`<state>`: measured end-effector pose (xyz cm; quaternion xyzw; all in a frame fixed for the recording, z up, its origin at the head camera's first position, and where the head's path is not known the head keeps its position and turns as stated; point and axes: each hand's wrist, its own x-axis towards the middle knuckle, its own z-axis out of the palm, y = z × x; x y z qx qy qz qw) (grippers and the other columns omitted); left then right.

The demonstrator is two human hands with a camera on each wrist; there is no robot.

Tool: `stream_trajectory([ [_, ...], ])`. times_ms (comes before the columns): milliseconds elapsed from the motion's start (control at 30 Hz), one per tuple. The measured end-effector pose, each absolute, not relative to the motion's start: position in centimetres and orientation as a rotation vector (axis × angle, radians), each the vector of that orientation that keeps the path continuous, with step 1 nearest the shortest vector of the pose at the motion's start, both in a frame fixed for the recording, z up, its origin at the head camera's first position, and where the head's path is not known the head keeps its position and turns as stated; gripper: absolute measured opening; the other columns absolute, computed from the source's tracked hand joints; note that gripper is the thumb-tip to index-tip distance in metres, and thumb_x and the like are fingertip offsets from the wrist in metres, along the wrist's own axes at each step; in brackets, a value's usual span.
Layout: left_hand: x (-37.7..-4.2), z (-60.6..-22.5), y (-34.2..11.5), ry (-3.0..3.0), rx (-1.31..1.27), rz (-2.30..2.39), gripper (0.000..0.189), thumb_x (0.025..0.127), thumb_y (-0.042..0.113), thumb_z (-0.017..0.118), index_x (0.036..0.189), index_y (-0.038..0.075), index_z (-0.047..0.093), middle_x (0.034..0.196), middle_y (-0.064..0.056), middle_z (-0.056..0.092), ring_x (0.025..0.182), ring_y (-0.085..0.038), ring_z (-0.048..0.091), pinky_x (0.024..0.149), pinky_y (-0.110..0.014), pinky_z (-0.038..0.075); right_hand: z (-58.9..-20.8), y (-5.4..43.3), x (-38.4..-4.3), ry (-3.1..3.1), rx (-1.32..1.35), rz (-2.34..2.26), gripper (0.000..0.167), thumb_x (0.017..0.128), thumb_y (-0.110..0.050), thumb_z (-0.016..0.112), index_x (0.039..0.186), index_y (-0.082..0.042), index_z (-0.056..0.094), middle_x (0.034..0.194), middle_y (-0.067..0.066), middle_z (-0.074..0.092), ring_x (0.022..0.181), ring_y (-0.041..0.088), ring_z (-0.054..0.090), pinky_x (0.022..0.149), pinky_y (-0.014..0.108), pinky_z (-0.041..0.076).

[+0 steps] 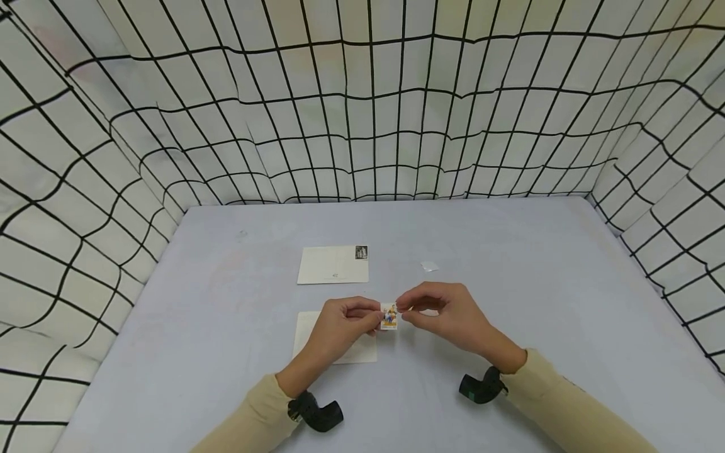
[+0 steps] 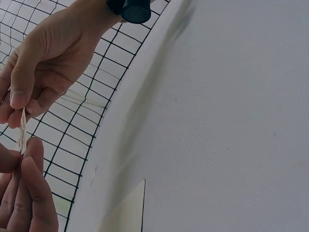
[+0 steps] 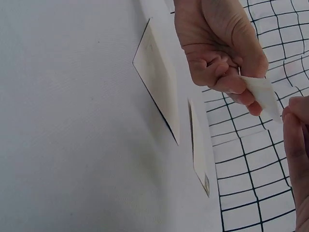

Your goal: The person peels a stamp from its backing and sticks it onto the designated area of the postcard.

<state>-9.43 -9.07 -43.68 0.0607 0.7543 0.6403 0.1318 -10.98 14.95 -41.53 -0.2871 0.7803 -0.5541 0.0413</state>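
Observation:
My left hand (image 1: pixel 342 324) pinches a small white-edged stamp (image 1: pixel 389 316) with a colourful cartoon-like picture, between thumb and fingers. My right hand (image 1: pixel 444 311) is at the stamp's right side, thumb and fingertips pinched together at its edge. In the left wrist view the stamp (image 2: pixel 22 133) appears edge-on, stretched between both hands. From the right wrist, its plain pale back (image 3: pixel 263 94) shows. Under my left forearm and hand lies a cream postcard (image 1: pixel 359 353), partly hidden. Beyond it is another postcard (image 1: pixel 323 264) with a dark stamp (image 1: pixel 361 252) at its upper right corner.
A small whitish translucent scrap (image 1: pixel 429 266) lies on the white-covered table (image 1: pixel 510 251), right of the far postcard. Black netting (image 1: pixel 374 113) over white cloth stands around the back and sides. A black camera mount is strapped on each wrist.

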Motion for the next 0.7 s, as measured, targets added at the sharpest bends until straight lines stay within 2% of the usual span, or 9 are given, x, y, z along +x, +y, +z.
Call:
stream_trajectory([
  [200,-9.7,-43.7,-9.5,2.032,0.106,1.91,0.026,0.096,0.01,0.071,0.116,-0.006,0.072,0.101,-0.015,0.08,0.081,-0.009,0.074,0.077,-0.024,0.064,-42.2,14.7,-11.2,2.647,-1.393,-1.524,0.033,0.082,0.01,0.078,0.106,-0.013,0.079,0.096,0.0,0.08,0.082,0.008,0.072,0.074,0.019,0.06],
  [300,-9.8,-43.6,-9.6,1.958,0.062,1.941,0.029,0.096,0.009,0.071,0.119,-0.008,0.07,0.098,-0.008,0.08,0.083,-0.008,0.074,0.078,-0.024,0.064,-42.6,14.7,-11.4,2.709,-1.575,-1.459,0.036,0.079,0.012,0.08,0.107,-0.011,0.078,0.096,0.0,0.08,0.082,0.01,0.072,0.076,0.017,0.06],
  [500,-9.8,-43.3,-9.3,1.851,-0.043,1.981,0.032,0.095,0.009,0.072,0.123,-0.008,0.069,0.093,0.001,0.079,0.081,-0.006,0.073,0.075,-0.021,0.063,-43.0,14.6,-11.8,2.765,-1.825,-1.349,0.04,0.072,0.01,0.086,0.105,-0.011,0.078,0.1,0.0,0.078,0.091,0.012,0.074,0.082,0.014,0.06],
  [700,-9.7,-43.3,-9.1,1.761,-0.052,1.994,0.037,0.096,0.011,0.072,0.128,-0.008,0.066,0.099,0.001,0.079,0.086,-0.008,0.077,0.075,-0.02,0.062,-43.3,14.5,-12.0,2.758,-1.943,-1.316,0.033,0.074,0.008,0.086,0.1,-0.011,0.078,0.098,0.0,0.077,0.092,0.012,0.073,0.083,0.017,0.06],
])
